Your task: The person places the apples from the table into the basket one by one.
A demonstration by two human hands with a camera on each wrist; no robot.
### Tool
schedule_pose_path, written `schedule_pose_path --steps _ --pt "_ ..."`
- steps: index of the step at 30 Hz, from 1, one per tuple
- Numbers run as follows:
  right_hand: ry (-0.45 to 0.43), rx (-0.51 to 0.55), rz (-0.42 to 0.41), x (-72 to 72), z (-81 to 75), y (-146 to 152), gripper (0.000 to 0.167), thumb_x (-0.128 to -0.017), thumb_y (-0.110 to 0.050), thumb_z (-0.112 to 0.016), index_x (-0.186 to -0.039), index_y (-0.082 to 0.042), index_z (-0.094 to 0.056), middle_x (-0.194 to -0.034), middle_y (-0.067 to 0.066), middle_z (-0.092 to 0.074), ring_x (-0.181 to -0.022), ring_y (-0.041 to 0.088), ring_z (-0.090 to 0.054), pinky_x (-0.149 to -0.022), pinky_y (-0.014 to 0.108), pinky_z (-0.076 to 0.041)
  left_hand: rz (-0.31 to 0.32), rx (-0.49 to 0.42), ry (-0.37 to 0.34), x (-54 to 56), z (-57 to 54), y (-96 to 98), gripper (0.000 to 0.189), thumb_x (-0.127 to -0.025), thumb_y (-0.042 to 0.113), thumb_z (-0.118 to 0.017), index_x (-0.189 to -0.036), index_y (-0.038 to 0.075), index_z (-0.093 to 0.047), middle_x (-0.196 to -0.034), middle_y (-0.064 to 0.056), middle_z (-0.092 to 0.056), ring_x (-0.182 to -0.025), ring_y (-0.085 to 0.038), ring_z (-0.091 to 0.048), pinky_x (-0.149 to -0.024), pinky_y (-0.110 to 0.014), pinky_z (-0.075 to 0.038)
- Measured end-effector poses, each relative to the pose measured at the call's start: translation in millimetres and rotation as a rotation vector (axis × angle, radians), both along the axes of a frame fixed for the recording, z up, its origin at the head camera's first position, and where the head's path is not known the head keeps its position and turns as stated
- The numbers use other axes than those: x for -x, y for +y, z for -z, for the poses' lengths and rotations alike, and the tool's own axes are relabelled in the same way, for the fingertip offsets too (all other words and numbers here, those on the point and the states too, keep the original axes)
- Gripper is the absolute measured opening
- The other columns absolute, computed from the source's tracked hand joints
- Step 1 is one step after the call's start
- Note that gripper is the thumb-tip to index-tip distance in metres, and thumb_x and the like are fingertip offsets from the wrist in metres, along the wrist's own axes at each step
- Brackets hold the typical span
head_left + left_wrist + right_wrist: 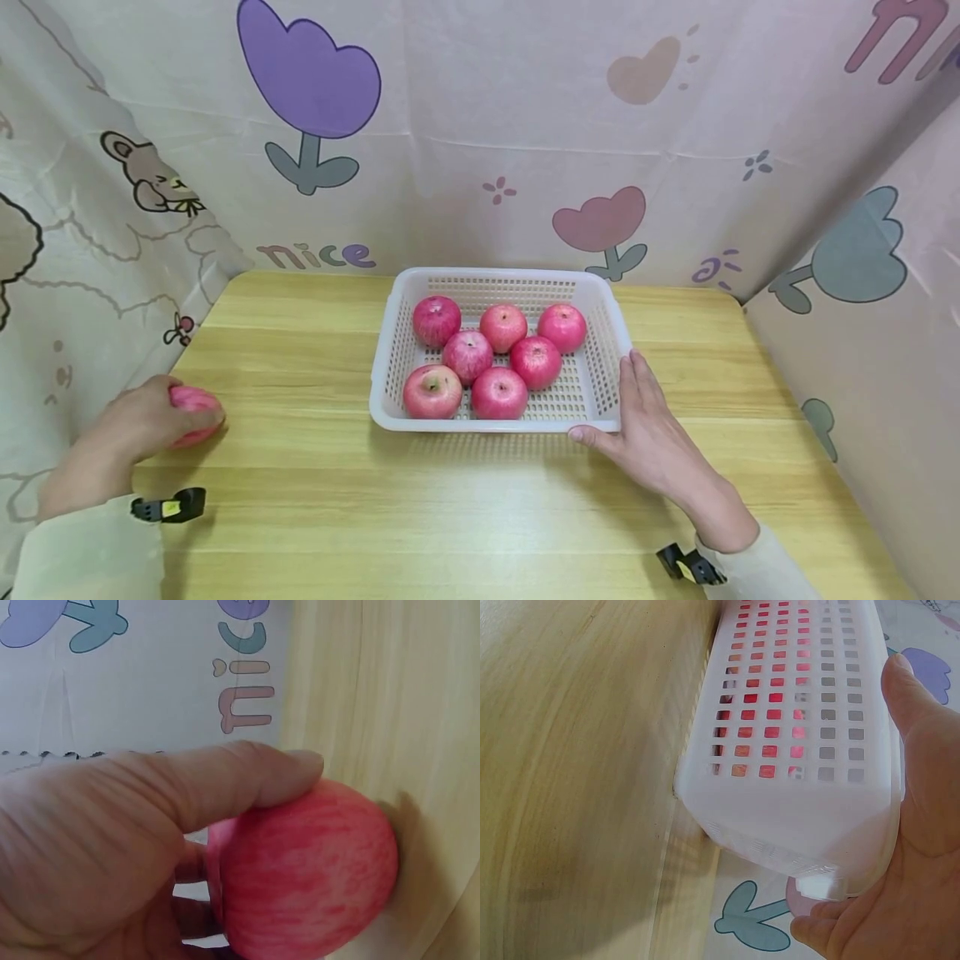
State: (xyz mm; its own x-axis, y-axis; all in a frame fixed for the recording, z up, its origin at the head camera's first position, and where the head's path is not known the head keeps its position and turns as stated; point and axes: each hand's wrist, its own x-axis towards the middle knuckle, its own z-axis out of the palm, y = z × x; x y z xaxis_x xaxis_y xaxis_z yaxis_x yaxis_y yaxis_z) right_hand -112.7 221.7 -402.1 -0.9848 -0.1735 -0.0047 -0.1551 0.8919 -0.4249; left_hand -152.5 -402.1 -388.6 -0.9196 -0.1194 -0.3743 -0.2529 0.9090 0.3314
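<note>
My left hand (150, 417) grips a red apple (197, 415) at the left of the table. In the left wrist view the thumb lies over the top of the apple (307, 870), with fingers behind it, partly hidden. A white plastic basket (483, 426) stands at the table's middle and holds several red apples. At its right front corner rests my right hand (652, 433), fingers extended along the right side and thumb at the front rim. The right wrist view shows the perforated basket wall (780, 799) beside the hand (922, 847).
The wooden table (480, 517) extends in front of the basket and to both sides. A printed cloth (480, 208) hangs behind the table and along its left and right sides. Each sleeve carries a black wrist strap.
</note>
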Motion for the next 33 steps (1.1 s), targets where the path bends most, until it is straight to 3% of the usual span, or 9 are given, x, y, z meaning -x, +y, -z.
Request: schedule_pose_path --steps 4,11,19,25,33 --pt "0.005 0.003 0.000 0.2 0.6 0.1 0.132 -0.089 -0.073 -0.070 -0.164 0.010 0.000 -0.173 0.031 0.007 -0.158 0.056 -0.009 -0.121 0.072 -0.024 0.029 -0.024 0.056 -0.5 -4.5 10.9 0.106 -0.096 0.062 -0.067 -0.142 -0.026 -0.029 -0.120 -0.043 -0.054 -0.098 -0.050 -0.055 -0.080 -0.057 -0.053" --pt "0.007 0.000 0.001 -0.8 1.6 1.0 0.132 -0.089 -0.071 -0.071 -0.164 0.010 0.000 -0.173 0.032 0.007 -0.158 0.056 -0.009 -0.122 0.072 -0.024 0.103 -0.100 0.187 2.0 -18.2 37.4 0.098 -0.098 0.056 -0.069 -0.148 -0.020 -0.033 -0.128 -0.041 -0.055 -0.104 -0.049 -0.060 -0.081 -0.054 -0.054" --pt "0.009 -0.005 0.002 -1.2 1.6 0.6 0.132 -0.089 -0.072 -0.070 -0.164 0.010 0.000 -0.173 0.032 0.007 -0.158 0.057 -0.010 -0.121 0.072 -0.025 0.126 -0.156 0.296 5.7 -34.7 76.2 0.096 -0.095 0.046 -0.077 -0.152 -0.016 -0.031 -0.132 -0.040 -0.052 -0.110 -0.052 -0.057 -0.087 -0.059 -0.052" --pt "0.001 -0.004 0.004 -1.7 2.0 0.7 0.132 -0.089 -0.072 -0.070 -0.164 0.010 0.001 -0.173 0.031 0.008 -0.158 0.057 -0.009 -0.121 0.072 -0.024 0.136 -0.137 0.385 6.9 -47.0 105.1 0.098 -0.090 0.046 -0.083 -0.154 -0.010 -0.035 -0.131 -0.038 -0.052 -0.110 -0.050 -0.055 -0.085 -0.060 -0.051" --pt "0.012 -0.004 0.001 -0.6 2.2 0.3 0.131 -0.089 -0.072 -0.070 -0.164 0.010 0.000 -0.173 0.032 0.007 -0.158 0.057 -0.010 -0.121 0.072 -0.025 0.175 -0.187 0.374 5.1 -67.5 137.4 0.099 -0.090 0.048 -0.083 -0.159 -0.002 -0.032 -0.141 -0.038 -0.041 -0.116 -0.050 -0.053 -0.091 -0.066 -0.051"
